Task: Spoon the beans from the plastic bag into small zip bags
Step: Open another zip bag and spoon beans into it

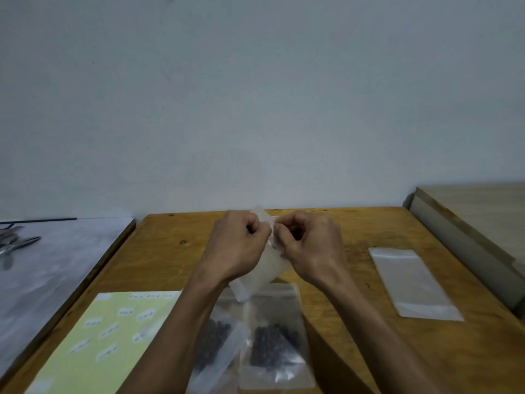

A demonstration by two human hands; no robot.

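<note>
My left hand (237,245) and my right hand (308,245) are raised above the wooden table (170,251), both pinching one empty small zip bag (264,268) between them; the bag hangs tilted, its lower end toward me. Below it on the table lie two clear bags with dark beans inside: one under my left forearm (216,342) and one zip bag just to its right (274,342). No spoon shows near my hands.
A stack of empty clear zip bags (412,282) lies on the right of the table. A pale yellow sheet of white labels (108,336) lies front left. Metal tools (17,244) rest on the grey surface at left. A beige ledge (468,231) borders the right.
</note>
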